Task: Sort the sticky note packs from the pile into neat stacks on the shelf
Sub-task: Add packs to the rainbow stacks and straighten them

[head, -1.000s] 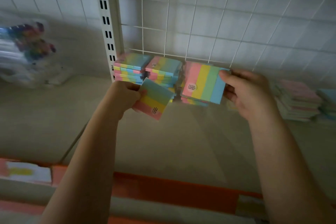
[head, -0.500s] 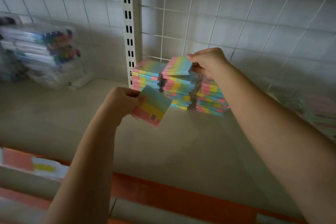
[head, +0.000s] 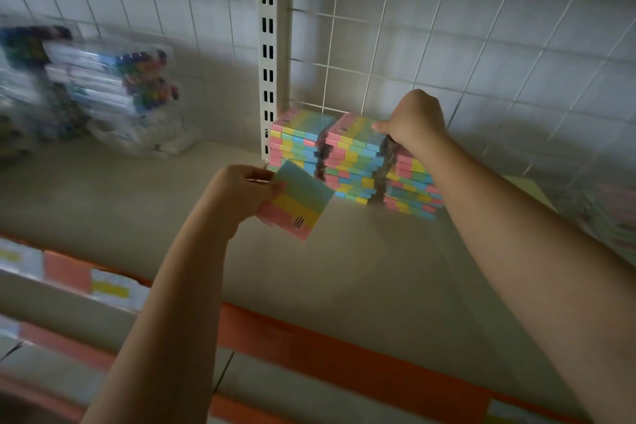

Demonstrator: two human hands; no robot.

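I can't read any text here: the dark mark on the sticky note pack (head: pixel 296 205) in my left hand (head: pixel 237 191) is too blurred.

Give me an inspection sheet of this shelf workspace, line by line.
Surface: beige shelf with an orange front edge.
Job's things: three stacks of sticky note packs side by side at the back; one loose pack held in front of them.
Clutter: bagged marker sets on the left, blurred.
Hands: left hand grips the loose pack; right hand is on the middle stack's top pack.
Cables: nothing seen.
Surroundings: wire grid and slotted upright behind.
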